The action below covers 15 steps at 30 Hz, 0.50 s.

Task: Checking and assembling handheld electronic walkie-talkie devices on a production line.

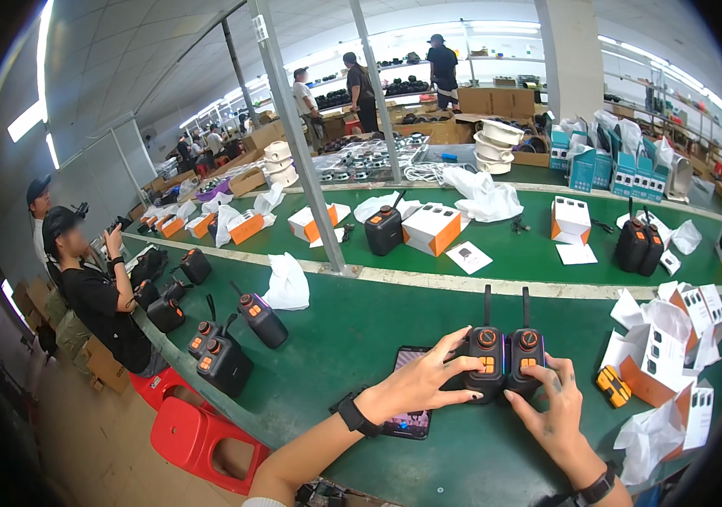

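Two black portable speakers stand upright side by side on the green table in front of me, each with an orange-ringed knob, orange buttons and a strap loop on top. My left hand (429,378) grips the left speaker (485,384), its index finger on the orange buttons and its thumb low on the side. The right speaker (525,382) is held by my right hand (557,404), with a finger on its buttons and the thumb at its lower front. Partly under my left hand and wrist lies a smartphone (407,424) with a lit screen.
More black speakers (261,321) stand to the left, near white wrapping (287,283). On the right are opened white-and-orange boxes (655,359) and a yellow-and-black gadget (613,386). A metal post (302,144) rises beyond the table. Red stools (200,439) and a co-worker (95,296) are at left.
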Each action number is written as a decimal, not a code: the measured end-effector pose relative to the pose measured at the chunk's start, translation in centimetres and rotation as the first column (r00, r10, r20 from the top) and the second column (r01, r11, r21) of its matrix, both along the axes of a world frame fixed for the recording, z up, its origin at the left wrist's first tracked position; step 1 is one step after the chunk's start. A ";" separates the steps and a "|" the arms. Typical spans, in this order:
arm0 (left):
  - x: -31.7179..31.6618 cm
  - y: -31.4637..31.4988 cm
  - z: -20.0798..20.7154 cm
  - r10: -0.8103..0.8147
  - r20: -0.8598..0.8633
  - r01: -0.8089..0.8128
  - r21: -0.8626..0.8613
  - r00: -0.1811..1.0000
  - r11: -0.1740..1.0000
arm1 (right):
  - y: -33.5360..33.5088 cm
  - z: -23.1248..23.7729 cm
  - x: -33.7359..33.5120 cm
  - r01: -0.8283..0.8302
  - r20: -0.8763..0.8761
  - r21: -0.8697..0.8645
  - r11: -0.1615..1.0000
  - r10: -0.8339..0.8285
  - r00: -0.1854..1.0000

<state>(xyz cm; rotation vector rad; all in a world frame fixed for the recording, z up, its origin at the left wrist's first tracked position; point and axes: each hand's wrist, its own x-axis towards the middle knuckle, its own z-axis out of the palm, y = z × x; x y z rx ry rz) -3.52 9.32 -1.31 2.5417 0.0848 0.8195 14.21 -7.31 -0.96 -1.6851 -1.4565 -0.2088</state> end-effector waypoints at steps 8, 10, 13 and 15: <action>0.2 0.3 -0.1 0.018 0.027 -0.019 0.017 0.999 1.000 | -0.5 0.5 0.4 0.011 0.094 -0.096 0.995 -0.002 0.996; 0.0 0.9 -0.9 0.016 0.024 -0.015 -0.059 1.000 0.998 | 0.0 0.3 0.4 0.014 0.113 -0.117 0.993 -0.001 0.994; 0.1 0.4 -0.5 0.025 0.008 -0.024 -0.090 1.000 0.996 | -0.1 0.2 0.5 -0.002 0.089 -0.107 0.994 0.012 0.996; 0.2 0.2 -0.2 0.033 0.012 -0.032 -0.083 0.999 0.996 | -0.1 0.3 0.6 -0.011 0.089 -0.088 0.996 0.019 0.996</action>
